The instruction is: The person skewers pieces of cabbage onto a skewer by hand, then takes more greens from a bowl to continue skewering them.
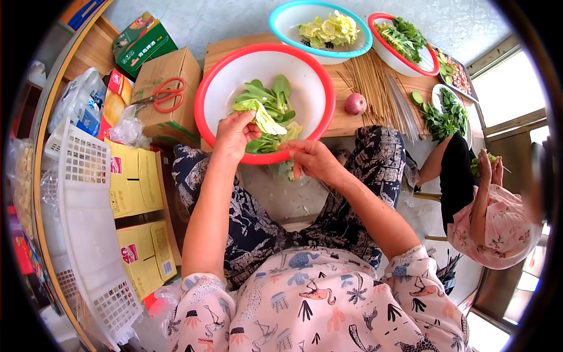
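Note:
My left hand (237, 132) is closed on a pale green leaf (267, 121) above the near side of a red-rimmed white basin (205, 88). Inside that basin lie loose dark green leafy vegetables (281, 88). Just right of the leaf, my right hand (314, 159) pinches a thin skewer (282, 139) at the basin's near rim. Most of the skewer is hidden by the fingers. Some greenery (285, 171) shows below the rim, beside my right hand; whether it is on the skewer I cannot tell.
On the wooden table (220, 50) are a blue-rimmed basin (280, 32), another red-rimmed basin (375, 44), a red onion (355, 104) and bamboo skewers (381, 85). Scissors (167, 97) lie on a cardboard box (176, 67) at left. Another person (492, 217) sits at right, holding greens.

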Tool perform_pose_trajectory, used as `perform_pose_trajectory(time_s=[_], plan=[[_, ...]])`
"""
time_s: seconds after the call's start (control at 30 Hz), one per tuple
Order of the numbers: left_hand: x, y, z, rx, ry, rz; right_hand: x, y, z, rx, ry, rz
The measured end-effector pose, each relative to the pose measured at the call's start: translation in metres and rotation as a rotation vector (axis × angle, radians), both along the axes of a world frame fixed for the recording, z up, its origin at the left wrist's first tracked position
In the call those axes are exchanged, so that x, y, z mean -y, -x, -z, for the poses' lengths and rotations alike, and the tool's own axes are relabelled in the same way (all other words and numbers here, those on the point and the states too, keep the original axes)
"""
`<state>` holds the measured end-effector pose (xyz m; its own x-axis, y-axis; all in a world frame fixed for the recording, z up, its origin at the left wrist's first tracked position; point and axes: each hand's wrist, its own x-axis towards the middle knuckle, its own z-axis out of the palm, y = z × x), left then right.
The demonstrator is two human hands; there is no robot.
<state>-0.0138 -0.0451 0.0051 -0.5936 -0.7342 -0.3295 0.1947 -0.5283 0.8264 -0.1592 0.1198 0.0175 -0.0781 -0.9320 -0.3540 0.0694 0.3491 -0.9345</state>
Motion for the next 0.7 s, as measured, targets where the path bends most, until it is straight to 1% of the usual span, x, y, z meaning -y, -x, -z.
perform_pose_trajectory(time_s=[0.17, 0.23, 0.3, 0.33, 0.43, 0.57, 0.63, 0.7], plan=[[-0.003, 0.001, 0.000, 0.025, -0.004, 0.036, 0.002, 0.001, 0.002, -0.022, 0.028, -0.002], [-0.007, 0.004, -0.009, 0.048, -0.002, 0.042, 0.003, 0.002, 0.004, -0.009, 0.036, -0.001], [-0.012, 0.006, -0.018, 0.052, 0.025, -0.056, 0.003, 0.002, 0.004, -0.010, 0.032, 0.002], [-0.010, 0.005, -0.017, 0.052, 0.025, -0.057, 0.003, 0.002, 0.003, -0.011, 0.028, 0.003], [-0.002, -0.001, -0.010, 0.040, 0.054, -0.052, 0.001, 0.001, -0.001, -0.052, 0.024, 0.014], [0.003, -0.002, -0.002, -0.021, 0.052, -0.040, -0.002, 0.001, 0.006, -0.068, 0.034, 0.012], [0.001, -0.002, -0.010, -0.044, 0.051, -0.043, -0.002, 0.002, 0.006, -0.036, 0.012, 0.025], [-0.001, -0.002, -0.019, -0.103, -0.087, -0.030, -0.002, 0.004, 0.007, -0.042, 0.014, 0.021]])
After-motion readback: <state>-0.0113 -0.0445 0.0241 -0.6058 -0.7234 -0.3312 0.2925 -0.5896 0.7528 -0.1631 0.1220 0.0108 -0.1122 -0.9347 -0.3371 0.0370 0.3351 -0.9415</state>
